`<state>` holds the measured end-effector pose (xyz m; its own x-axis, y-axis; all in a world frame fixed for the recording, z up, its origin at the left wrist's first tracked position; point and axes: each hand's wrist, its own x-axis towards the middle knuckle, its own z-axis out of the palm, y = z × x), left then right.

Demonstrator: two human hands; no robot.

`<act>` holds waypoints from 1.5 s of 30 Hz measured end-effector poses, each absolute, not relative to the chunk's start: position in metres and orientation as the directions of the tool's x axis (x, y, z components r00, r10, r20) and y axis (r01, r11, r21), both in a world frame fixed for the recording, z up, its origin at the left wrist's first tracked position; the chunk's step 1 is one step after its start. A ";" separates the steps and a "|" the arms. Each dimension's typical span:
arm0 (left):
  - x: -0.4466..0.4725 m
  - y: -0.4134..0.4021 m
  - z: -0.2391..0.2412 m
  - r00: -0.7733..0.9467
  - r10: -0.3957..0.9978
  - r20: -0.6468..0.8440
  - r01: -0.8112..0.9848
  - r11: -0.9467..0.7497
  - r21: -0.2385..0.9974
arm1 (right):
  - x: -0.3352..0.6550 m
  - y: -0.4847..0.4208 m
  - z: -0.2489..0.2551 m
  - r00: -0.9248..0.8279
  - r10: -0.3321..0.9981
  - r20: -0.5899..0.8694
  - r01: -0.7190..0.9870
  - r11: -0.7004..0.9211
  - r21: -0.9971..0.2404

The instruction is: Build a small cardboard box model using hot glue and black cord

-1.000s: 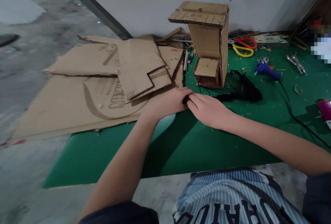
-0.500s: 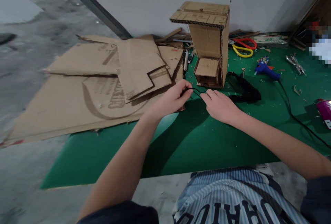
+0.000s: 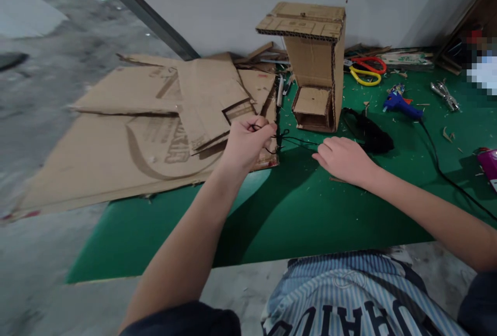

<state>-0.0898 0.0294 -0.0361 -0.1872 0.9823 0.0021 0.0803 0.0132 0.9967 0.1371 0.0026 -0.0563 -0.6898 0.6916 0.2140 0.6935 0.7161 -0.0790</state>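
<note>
A: Where is the black string [image 3: 303, 141]?

B: In the middle of the frame, over the green table [image 3: 186, 232], stretched from one hand to the other. There are little loops in it beside the left hand [image 3: 250, 142].

A: What are the fingers doing?

B: The left thumb and finger pinch the string. The right hand [image 3: 344, 159] has its fingers curled and pressed together where the string goes in. Its fingertips are tucked away, so I can't tell just which ones squeeze.

A: Is it heavy?

B: I don't think so. It looks very light, thin and bendy. It would flop if you pushed it, so pulling should work better. It may slide a bit or get in a tangle.

A: Where would you hold it?

B: On both sides of the loops, with a thumb and finger close to them. I'd pull softly.

A: Are there any boxes?

B: Yes, a cardboard stand [image 3: 337, 67] above the middle. At its bottom is a small box [image 3: 310, 102] with an open front. It's dark inside, so I can't tell what's in there. It looks light and stiff, but a hard squeeze could bend it.

A: And the clear packet [image 3: 407, 60], upper right?

B: It's too small to tell what's inside.
</note>
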 end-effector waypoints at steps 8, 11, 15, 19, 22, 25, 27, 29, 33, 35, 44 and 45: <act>-0.088 0.026 -0.029 -0.133 0.989 0.058 0.059 -0.050 0.997 | 0.181 0.007 -0.064 -0.708 0.663 0.244 0.692 0.720 0.049; -0.090 0.026 -0.028 -0.158 0.986 0.053 0.010 -0.052 0.999 | 0.187 0.007 -0.070 -0.711 0.662 0.238 0.691 0.720 0.061; -0.094 0.027 -0.029 -0.192 0.980 0.050 0.010 -0.049 0.999 | 0.189 0.004 -0.073 -0.731 0.641 0.234 0.670 0.739 0.066; -0.100 0.029 -0.028 -0.198 0.979 0.046 -0.002 -0.048 0.999 | 0.192 0.002 -0.074 -0.721 0.648 0.246 0.679 0.731 0.064; -0.107 0.031 -0.026 -0.223 0.973 0.064 -0.018 -0.069 0.997 | 0.196 0.004 -0.074 -0.710 0.659 0.249 0.690 0.721 0.061; -0.115 0.034 -0.026 -0.239 0.969 0.069 -0.029 -0.078 0.997 | 0.199 0.006 -0.073 -0.705 0.663 0.251 0.695 0.716 0.060; -0.119 0.037 -0.027 -0.241 0.968 0.068 -0.027 -0.077 0.997 | 0.199 0.006 -0.073 -0.704 0.664 0.253 0.697 0.715 0.061; -0.122 0.039 -0.029 -0.246 0.967 0.068 -0.017 -0.074 0.997 | 0.199 0.006 -0.073 -0.702 0.665 0.256 0.698 0.713 0.061; -0.124 0.042 -0.034 -0.250 0.967 0.046 0.019 -0.043 0.999 | 0.201 0.006 -0.074 -0.703 0.664 0.256 0.697 0.714 0.062; -0.127 0.043 -0.036 -0.243 0.969 0.039 0.052 -0.028 0.998 | 0.202 0.007 -0.075 -0.701 0.666 0.255 0.700 0.711 0.065; -0.142 0.036 -0.024 -0.082 0.993 0.081 0.506 -0.029 0.862 | 0.200 0.003 -0.074 -0.691 0.686 0.229 0.715 0.694 0.080; -0.139 0.036 -0.021 -0.068 0.997 0.048 0.572 -0.001 0.820 | 0.199 0.002 -0.073 -0.691 0.687 0.225 0.716 0.694 0.081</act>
